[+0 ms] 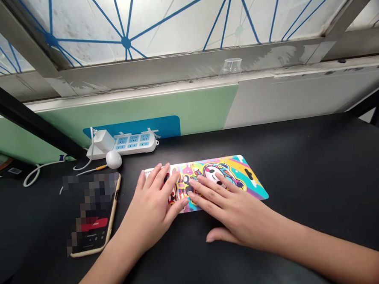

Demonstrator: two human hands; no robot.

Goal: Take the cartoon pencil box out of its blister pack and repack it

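Although a black tabletop (306, 160) fills the scene, everything centres on a glossy, rainbow-coloured cartoon-panda card (247, 177) in its middle. The left hand (151, 204) and right hand (232, 216) lie flat across it, fingers open and spread, gripping nothing. Pressed sideways, the card could slip on the smooth tabletop. Far left, a white power strip (138, 143) and a gold-edged smartphone (95, 225) show no readable writing.
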